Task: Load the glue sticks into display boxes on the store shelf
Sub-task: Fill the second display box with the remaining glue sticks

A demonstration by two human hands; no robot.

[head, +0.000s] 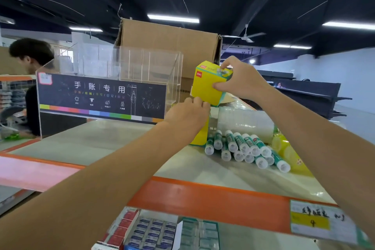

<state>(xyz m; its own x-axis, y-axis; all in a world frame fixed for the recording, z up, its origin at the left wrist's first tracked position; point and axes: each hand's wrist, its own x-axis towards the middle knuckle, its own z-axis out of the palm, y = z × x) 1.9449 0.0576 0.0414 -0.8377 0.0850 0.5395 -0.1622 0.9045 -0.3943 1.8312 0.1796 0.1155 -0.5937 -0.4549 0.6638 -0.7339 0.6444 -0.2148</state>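
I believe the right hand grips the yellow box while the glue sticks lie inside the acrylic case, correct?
No: in the head view the glue sticks lie on the shelf, outside the acrylic case; the right hand does grip the yellow box.

The yellow display box point(207, 85) was printed cardboard with a light sheen. The glue sticks point(243, 146) were smooth plastic with glossy green labels. The acrylic case point(129, 61) was clear and glossy, the corrugated carton point(168, 36) matt brown, and the shelf top point(85, 144) smooth and faintly shiny.
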